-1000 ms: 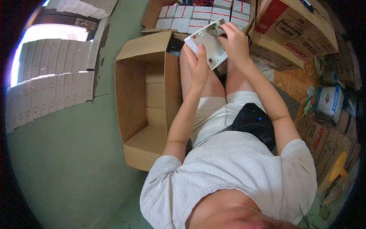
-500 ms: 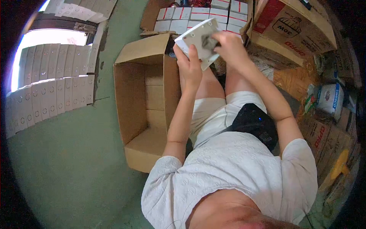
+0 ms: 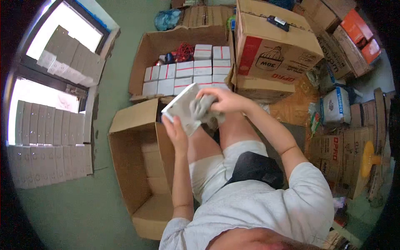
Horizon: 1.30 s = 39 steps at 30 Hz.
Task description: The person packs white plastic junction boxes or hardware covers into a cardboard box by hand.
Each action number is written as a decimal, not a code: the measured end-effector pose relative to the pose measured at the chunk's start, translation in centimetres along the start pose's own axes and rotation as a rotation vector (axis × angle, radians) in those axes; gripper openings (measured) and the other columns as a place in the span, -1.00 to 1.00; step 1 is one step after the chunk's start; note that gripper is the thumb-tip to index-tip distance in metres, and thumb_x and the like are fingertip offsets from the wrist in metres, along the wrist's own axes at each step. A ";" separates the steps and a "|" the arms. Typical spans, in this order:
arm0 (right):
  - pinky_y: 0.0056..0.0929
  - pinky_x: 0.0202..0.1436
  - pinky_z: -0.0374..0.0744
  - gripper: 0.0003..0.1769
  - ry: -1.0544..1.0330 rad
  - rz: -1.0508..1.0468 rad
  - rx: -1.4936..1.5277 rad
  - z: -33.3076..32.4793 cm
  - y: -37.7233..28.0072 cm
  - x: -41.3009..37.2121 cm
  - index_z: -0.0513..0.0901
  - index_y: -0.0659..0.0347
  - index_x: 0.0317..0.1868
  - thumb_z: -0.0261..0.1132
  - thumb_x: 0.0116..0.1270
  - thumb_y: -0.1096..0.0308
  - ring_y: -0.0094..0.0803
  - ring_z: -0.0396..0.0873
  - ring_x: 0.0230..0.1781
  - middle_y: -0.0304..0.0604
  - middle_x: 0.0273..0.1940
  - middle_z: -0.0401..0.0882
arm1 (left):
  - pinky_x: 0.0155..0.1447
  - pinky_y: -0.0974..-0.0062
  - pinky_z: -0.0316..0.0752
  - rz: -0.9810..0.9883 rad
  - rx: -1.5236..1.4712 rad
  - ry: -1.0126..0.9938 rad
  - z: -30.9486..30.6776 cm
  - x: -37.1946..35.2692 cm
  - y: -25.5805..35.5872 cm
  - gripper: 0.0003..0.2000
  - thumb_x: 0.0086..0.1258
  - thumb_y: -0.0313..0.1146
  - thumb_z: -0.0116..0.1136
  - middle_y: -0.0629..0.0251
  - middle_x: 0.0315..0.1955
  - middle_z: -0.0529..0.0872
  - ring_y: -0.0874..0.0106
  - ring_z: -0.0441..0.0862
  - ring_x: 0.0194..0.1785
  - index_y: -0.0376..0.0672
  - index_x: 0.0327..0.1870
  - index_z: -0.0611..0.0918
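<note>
My left hand [image 3: 177, 132] grips the lower left edge of a shallow white plastic box [image 3: 180, 106], tilted with its inner side turned toward me. In the earlier frame, small holes show near its corners. My right hand [image 3: 223, 99] is closed around a crumpled grey cloth [image 3: 202, 108], which lies against the inner face of the plastic box and hides part of it. Both hands are above my knees. Just left of my left arm stands an open cardboard box [image 3: 133, 166].
Ahead, a carton [image 3: 137, 66] holds several small white boxes [image 3: 183, 68] with red bands. A large closed carton [image 3: 283, 46] stands at front right. White panels [image 3: 50, 123] line the window at left. A yellow-handled object [image 3: 367, 160] is at far right.
The view has tilted upward, bringing more of the cartons ahead into sight. The cloth has shifted over the plastic box's inner face, with my right hand still holding it.
</note>
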State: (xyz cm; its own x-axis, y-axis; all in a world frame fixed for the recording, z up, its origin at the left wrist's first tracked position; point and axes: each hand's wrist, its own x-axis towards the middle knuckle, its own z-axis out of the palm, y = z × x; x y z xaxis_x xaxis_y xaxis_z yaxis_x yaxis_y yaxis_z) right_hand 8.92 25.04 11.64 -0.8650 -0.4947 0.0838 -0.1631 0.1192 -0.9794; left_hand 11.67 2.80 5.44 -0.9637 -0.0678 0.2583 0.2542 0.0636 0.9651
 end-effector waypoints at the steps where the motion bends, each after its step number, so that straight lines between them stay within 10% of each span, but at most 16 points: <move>1: -0.44 0.06 0.51 -0.51 0.166 0.019 0.087 -1.2 -0.1 -0.6 0.54 0.19 0.05 0.20 0.02 0.62 -0.48 0.51 -0.02 -0.24 -0.06 0.58 | 0.25 0.38 0.32 -0.094 -0.047 0.061 -0.7 0.5 -0.2 -0.60 0.56 -0.22 -0.17 0.17 0.06 0.47 0.39 0.43 0.14 -0.29 0.26 0.30; 6: -0.42 0.03 0.54 -0.54 0.960 0.066 -0.050 -12.2 -0.6 -2.6 0.53 0.19 0.10 0.29 0.13 0.50 -0.44 0.53 -0.01 -0.18 -0.03 0.56 | 0.21 0.33 0.37 -0.173 -0.252 0.235 -6.1 0.2 -1.4 -0.62 0.54 -0.15 -0.20 0.17 0.01 0.50 0.35 0.49 0.11 -0.24 0.18 0.37; 12: -0.18 0.19 0.47 -0.30 1.270 -0.036 -0.665 -29.3 0.3 -3.3 0.41 0.23 0.25 0.44 0.11 0.25 -0.16 0.45 0.20 0.07 0.21 0.44 | 0.35 0.28 0.27 -0.356 -0.431 0.473 -11.4 -2.6 3.2 -0.35 0.50 0.18 -0.26 0.23 0.29 0.42 0.29 0.39 0.33 -0.13 0.42 0.23; 17: -0.06 0.11 0.48 -0.14 1.091 0.066 -1.085 -33.0 3.6 -3.2 0.46 0.23 0.20 0.52 -0.02 -0.08 -0.03 0.51 0.09 0.12 0.14 0.49 | 0.28 0.29 0.38 -0.509 -0.464 0.699 -15.7 -4.8 3.2 -0.39 0.49 0.14 -0.21 0.29 0.29 0.43 0.31 0.41 0.31 -0.07 0.41 0.27; 22: 0.08 0.29 0.29 -0.17 0.954 -0.126 -1.630 -20.6 4.0 -0.8 0.40 0.15 0.30 0.38 0.15 -0.18 0.23 0.28 0.26 0.34 0.25 0.29 | 0.26 -0.07 0.41 -0.396 -0.786 0.435 -22.6 -7.1 -0.7 -0.52 0.49 -0.12 -0.02 0.21 0.29 0.42 0.20 0.41 0.30 -0.03 0.36 0.30; 26: 0.21 0.38 0.11 -0.26 0.701 -0.105 -1.385 -9.0 10.5 0.3 0.35 0.05 0.36 0.26 0.27 -0.14 0.26 0.07 0.38 0.32 0.41 0.02 | 0.16 0.20 0.46 -0.569 -0.212 0.512 -22.0 -3.5 0.1 -0.38 0.41 -0.16 0.17 0.22 0.21 0.43 0.25 0.47 0.20 0.00 0.41 0.17; 31: 0.14 0.43 0.09 -0.18 0.048 0.459 -1.177 0.6 20.3 -3.4 0.19 0.17 0.44 0.21 0.30 -0.08 0.32 0.01 0.43 0.40 0.40 0.01 | 0.16 0.30 0.43 -0.480 0.561 0.080 -23.2 -1.9 -13.6 -0.35 0.21 -0.19 0.37 0.12 0.18 0.44 0.27 0.49 0.17 -0.07 0.29 0.31; 39: -0.05 0.44 0.17 -0.25 0.170 0.392 -1.035 1.5 22.0 -3.3 0.25 0.22 0.38 0.25 0.27 0.05 0.24 0.15 0.38 0.35 0.36 0.16 | 0.39 -0.02 0.29 -0.663 1.103 -0.204 -15.3 -2.6 -25.8 -0.49 0.15 -0.38 0.27 -0.10 0.35 0.24 -0.36 0.07 0.39 -0.08 0.19 0.47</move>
State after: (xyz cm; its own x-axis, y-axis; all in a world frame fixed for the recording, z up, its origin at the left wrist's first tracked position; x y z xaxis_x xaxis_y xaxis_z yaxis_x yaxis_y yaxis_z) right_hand 8.88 27.97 -10.44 -0.9839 -0.1511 -0.0952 -0.1127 0.9388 -0.3256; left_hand 8.86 -13.85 -19.44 -0.8988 -0.2559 -0.3560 -0.3786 0.8624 0.3360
